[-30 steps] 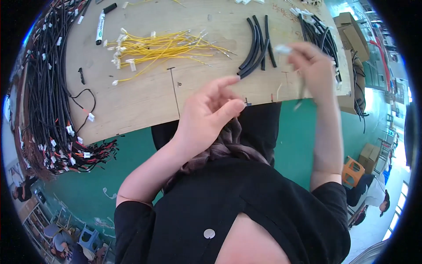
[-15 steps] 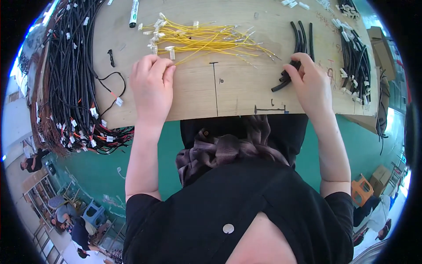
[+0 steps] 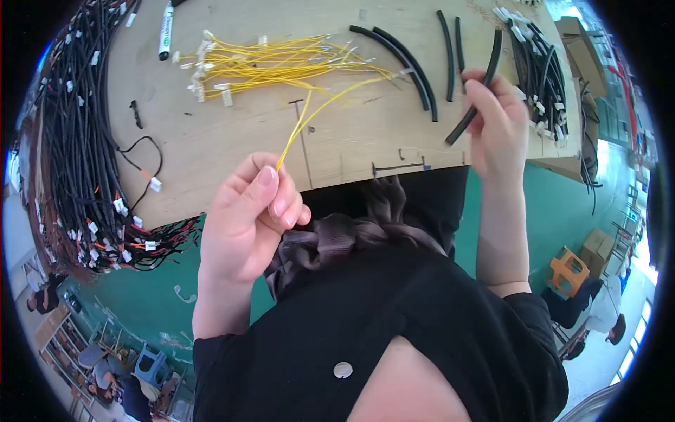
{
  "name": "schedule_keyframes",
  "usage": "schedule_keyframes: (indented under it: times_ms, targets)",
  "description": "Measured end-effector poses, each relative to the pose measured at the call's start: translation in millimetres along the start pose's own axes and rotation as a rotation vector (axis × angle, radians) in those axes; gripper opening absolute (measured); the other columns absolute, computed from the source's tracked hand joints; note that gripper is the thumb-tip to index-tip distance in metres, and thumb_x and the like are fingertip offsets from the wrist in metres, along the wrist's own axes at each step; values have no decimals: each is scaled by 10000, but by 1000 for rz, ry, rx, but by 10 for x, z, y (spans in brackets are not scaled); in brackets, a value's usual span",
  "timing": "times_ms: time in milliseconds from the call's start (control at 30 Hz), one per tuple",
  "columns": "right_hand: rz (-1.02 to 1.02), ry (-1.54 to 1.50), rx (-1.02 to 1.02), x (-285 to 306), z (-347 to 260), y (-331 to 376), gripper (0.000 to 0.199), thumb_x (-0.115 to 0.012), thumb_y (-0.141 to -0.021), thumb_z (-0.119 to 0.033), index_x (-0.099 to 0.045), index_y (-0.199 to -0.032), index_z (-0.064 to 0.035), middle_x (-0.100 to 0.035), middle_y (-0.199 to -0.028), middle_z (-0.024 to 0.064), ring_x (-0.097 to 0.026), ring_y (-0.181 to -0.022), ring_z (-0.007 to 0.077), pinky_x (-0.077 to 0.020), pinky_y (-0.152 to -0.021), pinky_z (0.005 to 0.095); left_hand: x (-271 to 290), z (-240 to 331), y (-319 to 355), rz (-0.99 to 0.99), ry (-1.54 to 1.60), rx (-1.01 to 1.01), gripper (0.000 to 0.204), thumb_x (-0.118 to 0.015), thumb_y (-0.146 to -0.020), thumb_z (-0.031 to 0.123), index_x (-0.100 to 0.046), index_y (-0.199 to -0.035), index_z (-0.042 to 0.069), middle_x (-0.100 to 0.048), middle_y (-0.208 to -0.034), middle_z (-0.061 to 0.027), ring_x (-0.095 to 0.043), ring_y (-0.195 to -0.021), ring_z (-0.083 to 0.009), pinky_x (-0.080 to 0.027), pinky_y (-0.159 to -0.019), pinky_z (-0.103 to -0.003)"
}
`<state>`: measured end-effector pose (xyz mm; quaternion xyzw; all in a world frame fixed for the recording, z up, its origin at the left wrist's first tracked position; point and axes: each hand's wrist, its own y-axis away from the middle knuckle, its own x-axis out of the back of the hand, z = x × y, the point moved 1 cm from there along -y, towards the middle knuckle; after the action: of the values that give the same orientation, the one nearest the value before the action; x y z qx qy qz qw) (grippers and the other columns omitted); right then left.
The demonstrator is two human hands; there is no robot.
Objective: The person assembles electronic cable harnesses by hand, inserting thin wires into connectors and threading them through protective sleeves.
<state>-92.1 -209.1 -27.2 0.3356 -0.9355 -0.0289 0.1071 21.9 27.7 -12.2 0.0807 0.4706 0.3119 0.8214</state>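
My left hand (image 3: 249,218), closed near the table's front edge, pinches a yellow wire (image 3: 304,123) between thumb and fingers. Two strands of it rise from the grip toward the pile; I cannot tell whether they are one wire or two. At the right, my right hand (image 3: 500,126) grips a short black tube (image 3: 495,53) that slants between its fingers. A pile of yellow wires (image 3: 274,67) with white connectors at their left ends lies beyond my left hand. Between the pile and my right hand lie several loose black tubes (image 3: 402,58).
Bundled black cables (image 3: 81,141) with white tags hang along the table's left side. Another black cable bundle (image 3: 545,74) rests at the right edge. A marker pen (image 3: 166,32) lies at the far left of the wooden table (image 3: 351,151). Other people sit in the background.
My left hand has drawn back toward me with the yellow wire. My right hand has lifted one black tube, and the remaining tubes are spread apart. The whole view has shifted slightly.
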Motion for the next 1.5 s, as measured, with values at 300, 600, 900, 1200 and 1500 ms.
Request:
schedule_keyframes:
  times_ms: [300, 600, 900, 1200, 1500]
  targets:
    - [-633, -573, -587, -645, -50, 618, 214, -465, -840, -161, -532, -930, 22, -366, -540, -43, -311, -444, 29, -249, -410, 187, -226, -349, 110, 73, -757, 64, 108, -474, -831, 108, -438, -834, 6, -481, -605, -33, -451, -520, -87, -385, -527, -210]
    - [-454, -830, -589, -474, 88, 377, 149, -515, -815, -159, -504, -834, -12, -405, -572, -31, -265, -419, 21, -187, -372, 162, -36, -269, 150, 127, -882, 17, 79, -499, -803, 60, -481, -807, -18, -509, -603, -36, -480, -544, -84, -392, -538, -197]
    - [-411, -680, -585, -493, 17, 477, 165, -525, -813, -157, -525, -851, 3, -468, -602, -15, -295, -417, 12, -203, -370, 151, -241, -291, -135, 171, -1042, -190, 87, -530, -762, 31, -543, -829, -23, -533, -610, -32, -511, -568, -79, -396, -527, -197]
    - [-226, -784, -405, -335, 89, 211, 269, -465, -848, -170, -477, -1026, 30, -491, -768, 8, -293, -504, 22, -244, -422, 146, -122, -350, -229, 185, -544, 10, 123, -535, -800, 114, -539, -833, -3, -438, -571, 36, -320, -442, -9, -227, -390, -150]
    - [-416, -323, -262, -265, -23, 537, 258, -519, -794, -86, -503, -1028, 21, -506, -724, -4, -330, -474, -5, -224, -398, 138, -273, -408, -222, 125, -336, 136, 128, -512, -811, 138, -499, -811, 10, -360, -528, 43, -263, -408, -17, -191, -366, -164]
